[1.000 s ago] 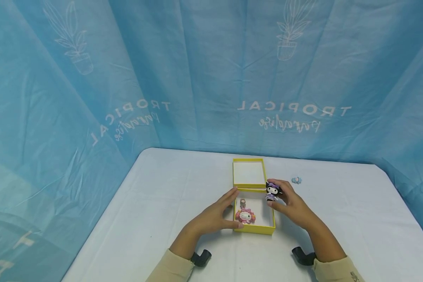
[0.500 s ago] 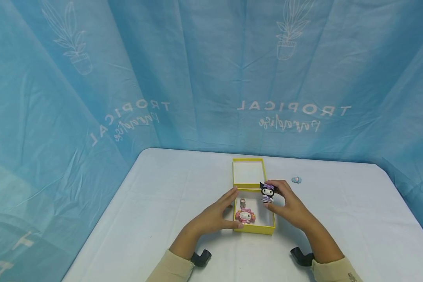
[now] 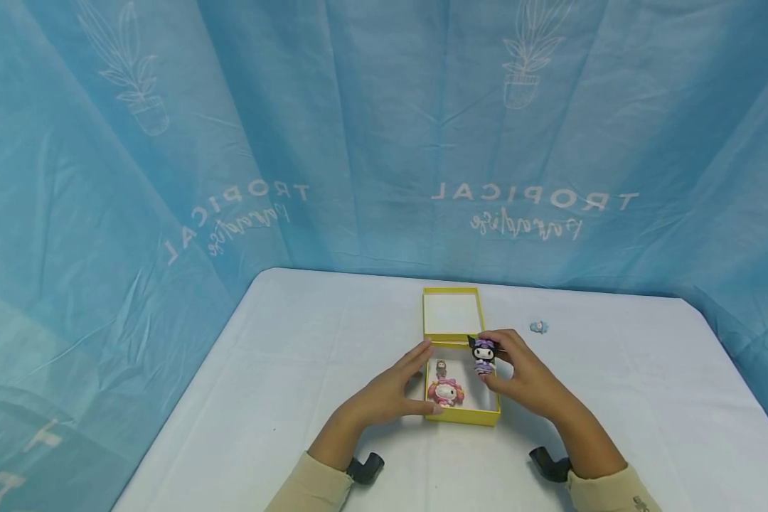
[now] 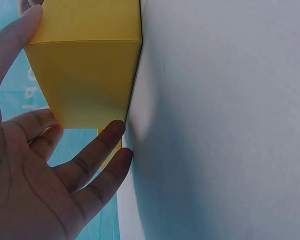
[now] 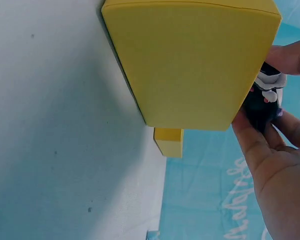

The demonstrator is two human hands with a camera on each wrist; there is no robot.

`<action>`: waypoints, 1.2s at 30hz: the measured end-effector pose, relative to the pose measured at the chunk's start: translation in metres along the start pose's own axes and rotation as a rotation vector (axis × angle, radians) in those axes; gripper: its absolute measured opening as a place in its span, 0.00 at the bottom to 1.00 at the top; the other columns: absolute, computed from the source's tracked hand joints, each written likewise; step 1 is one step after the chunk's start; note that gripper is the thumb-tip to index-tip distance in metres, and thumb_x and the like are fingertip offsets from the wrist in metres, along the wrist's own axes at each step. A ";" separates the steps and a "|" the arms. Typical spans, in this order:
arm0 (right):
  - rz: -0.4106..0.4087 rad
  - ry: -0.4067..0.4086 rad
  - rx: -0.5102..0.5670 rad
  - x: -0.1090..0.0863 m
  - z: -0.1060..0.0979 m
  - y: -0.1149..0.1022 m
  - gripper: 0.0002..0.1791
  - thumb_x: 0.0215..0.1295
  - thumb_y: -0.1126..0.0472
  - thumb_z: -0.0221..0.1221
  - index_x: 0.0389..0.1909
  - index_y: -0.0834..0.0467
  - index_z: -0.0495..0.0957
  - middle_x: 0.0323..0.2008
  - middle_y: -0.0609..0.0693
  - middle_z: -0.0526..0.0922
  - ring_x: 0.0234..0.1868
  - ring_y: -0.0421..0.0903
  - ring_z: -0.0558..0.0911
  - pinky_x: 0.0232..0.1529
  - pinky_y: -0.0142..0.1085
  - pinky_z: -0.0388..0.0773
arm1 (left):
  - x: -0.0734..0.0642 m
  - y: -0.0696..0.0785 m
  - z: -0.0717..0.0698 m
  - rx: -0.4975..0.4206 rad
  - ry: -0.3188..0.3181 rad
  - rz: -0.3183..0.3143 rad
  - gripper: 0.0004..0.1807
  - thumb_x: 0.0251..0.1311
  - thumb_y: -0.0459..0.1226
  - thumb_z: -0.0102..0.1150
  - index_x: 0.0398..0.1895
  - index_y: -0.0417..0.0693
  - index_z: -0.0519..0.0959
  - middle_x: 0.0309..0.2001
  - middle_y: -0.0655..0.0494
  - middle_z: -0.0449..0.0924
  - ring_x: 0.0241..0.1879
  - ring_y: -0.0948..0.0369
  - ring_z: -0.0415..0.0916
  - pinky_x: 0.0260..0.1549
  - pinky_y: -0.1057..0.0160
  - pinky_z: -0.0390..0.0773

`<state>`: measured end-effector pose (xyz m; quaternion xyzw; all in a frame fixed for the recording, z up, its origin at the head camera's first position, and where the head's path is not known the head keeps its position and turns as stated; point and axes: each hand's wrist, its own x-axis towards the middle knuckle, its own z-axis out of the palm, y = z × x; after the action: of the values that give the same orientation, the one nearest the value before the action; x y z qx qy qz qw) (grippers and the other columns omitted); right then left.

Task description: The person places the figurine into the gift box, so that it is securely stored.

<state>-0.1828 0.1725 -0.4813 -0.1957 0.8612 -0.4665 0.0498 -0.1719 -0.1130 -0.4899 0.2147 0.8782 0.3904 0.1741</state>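
Note:
A yellow box (image 3: pixel 464 417) stands uncovered on the white table. My left hand (image 3: pixel 387 395) grips its left side, thumb at the near corner and fingertips at the far one; the left wrist view shows two fingers stretched along the yellow wall. Over the box's right part, my right hand (image 3: pixel 530 373) pinches a black-and-purple cartoon figurine (image 3: pixel 484 354) upright between thumb and fingers. From the right wrist, that figurine's dark back (image 5: pixel 260 107) shows just above the rim. Inside, on the left, lie a pink figurine (image 3: pixel 446 392) and a small grey-brown one (image 3: pixel 441 368).
Directly behind the box lies its yellow-edged lid (image 3: pixel 451 313), white inside facing up. A small light-blue figurine (image 3: pixel 538 327) lies on the table (image 3: pixel 333 334) to the right of the lid. Blue curtains (image 3: pixel 384 142) hang behind and beside the table.
My right hand has carried the black-and-purple figurine left and slightly toward me, from the box's right rim to over its inside. The left hand keeps its place.

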 end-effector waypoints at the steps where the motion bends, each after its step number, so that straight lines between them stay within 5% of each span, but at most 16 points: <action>1: -0.004 0.000 -0.002 0.000 0.000 0.000 0.36 0.61 0.67 0.68 0.69 0.52 0.65 0.64 0.51 0.67 0.69 0.60 0.74 0.68 0.51 0.73 | 0.000 0.000 0.000 0.001 0.000 -0.001 0.59 0.53 0.57 0.73 0.82 0.73 0.44 0.83 0.71 0.36 0.82 0.54 0.42 0.78 0.41 0.54; 10: -0.036 -0.009 -0.161 -0.001 0.001 -0.002 0.36 0.61 0.53 0.71 0.70 0.44 0.70 0.64 0.45 0.70 0.69 0.55 0.70 0.66 0.64 0.72 | 0.000 0.001 0.000 0.006 -0.001 -0.010 0.58 0.53 0.58 0.73 0.82 0.72 0.45 0.83 0.70 0.37 0.82 0.53 0.43 0.77 0.40 0.54; 26: -0.005 0.007 -0.255 0.001 0.003 -0.003 0.35 0.57 0.52 0.74 0.66 0.50 0.73 0.63 0.48 0.74 0.67 0.55 0.72 0.65 0.62 0.73 | 0.001 0.002 0.001 0.009 0.005 -0.018 0.59 0.52 0.57 0.74 0.82 0.70 0.46 0.83 0.71 0.37 0.82 0.55 0.43 0.77 0.41 0.54; 36: 0.003 -0.034 -0.235 0.003 0.005 0.003 0.35 0.58 0.55 0.73 0.67 0.53 0.73 0.73 0.56 0.63 0.74 0.62 0.64 0.66 0.64 0.72 | 0.000 0.001 0.000 0.000 -0.003 0.003 0.58 0.54 0.57 0.72 0.82 0.68 0.45 0.83 0.70 0.36 0.82 0.55 0.42 0.77 0.41 0.54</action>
<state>-0.1849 0.1686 -0.4864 -0.2068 0.9093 -0.3587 0.0417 -0.1717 -0.1125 -0.4886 0.2167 0.8776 0.3903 0.1749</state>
